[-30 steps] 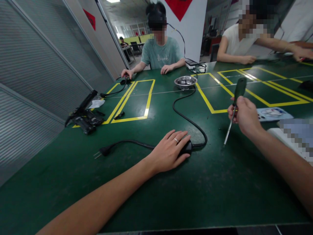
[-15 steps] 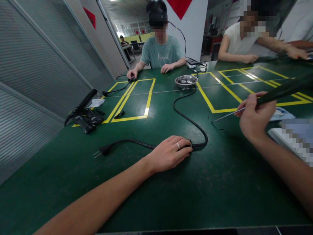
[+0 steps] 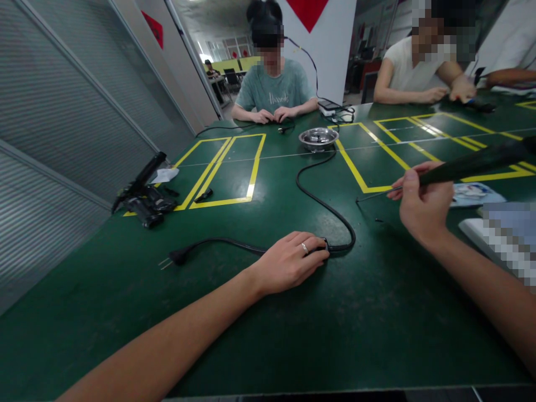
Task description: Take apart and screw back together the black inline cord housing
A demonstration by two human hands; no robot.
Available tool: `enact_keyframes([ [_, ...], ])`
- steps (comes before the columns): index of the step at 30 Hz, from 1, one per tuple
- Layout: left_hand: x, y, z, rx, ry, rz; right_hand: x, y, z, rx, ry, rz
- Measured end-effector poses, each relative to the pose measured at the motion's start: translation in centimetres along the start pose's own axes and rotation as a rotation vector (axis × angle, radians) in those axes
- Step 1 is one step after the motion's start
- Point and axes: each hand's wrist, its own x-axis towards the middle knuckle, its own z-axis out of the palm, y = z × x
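My left hand point(image 3: 291, 262), with a ring on one finger, lies palm down, its fingers curled over a black part of the power cord point(image 3: 330, 209). The hand hides most of that part; only its end by the fingertips shows. The cord's two-pin plug point(image 3: 179, 257) rests to the left. My right hand point(image 3: 427, 204) is closed around a screwdriver point(image 3: 469, 163) with a dark, thick handle and a long thin shaft. Its tip is at a small screw point(image 3: 357, 201) on the table. Another small screw point(image 3: 378, 220) lies nearby.
A metal bowl point(image 3: 318, 138) with small dark items stands beyond the cord. Black parts in plastic point(image 3: 148, 206) lie at the left, with a small black piece point(image 3: 204, 195) inside the yellow tape. Two people sit opposite. A blue-white packet point(image 3: 477, 194) is at the right.
My right hand and the screwdriver have moved left and slightly up, bringing the tip to the farther screw. My left hand stays put. The person opposite has brought both hands together.
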Motion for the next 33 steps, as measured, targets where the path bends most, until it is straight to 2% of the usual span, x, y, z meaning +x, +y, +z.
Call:
enact_keyframes([
  [4,0.0,0.0,0.0,0.000,0.001,0.000,-0.1,0.2,0.2,0.018,0.009,0.005],
  [8,0.0,0.0,0.0,0.003,0.009,0.003,-0.1,-0.6,0.5,0.180,0.094,-0.025],
  [12,0.0,0.0,0.0,0.001,0.008,-0.010,-0.2,-2.2,0.6,0.310,0.155,0.079],
  [16,0.0,0.0,0.0,0.000,0.011,-0.020,-0.8,-3.3,0.8,0.449,0.100,0.197],
  [21,0.0,-0.1,0.0,0.000,0.033,-0.035,-2.1,-4.3,1.1,0.480,0.007,0.293],
  [33,0.1,0.0,0.0,-0.013,0.024,-0.049,-2.4,-4.4,1.1,0.538,-0.035,0.334],
])
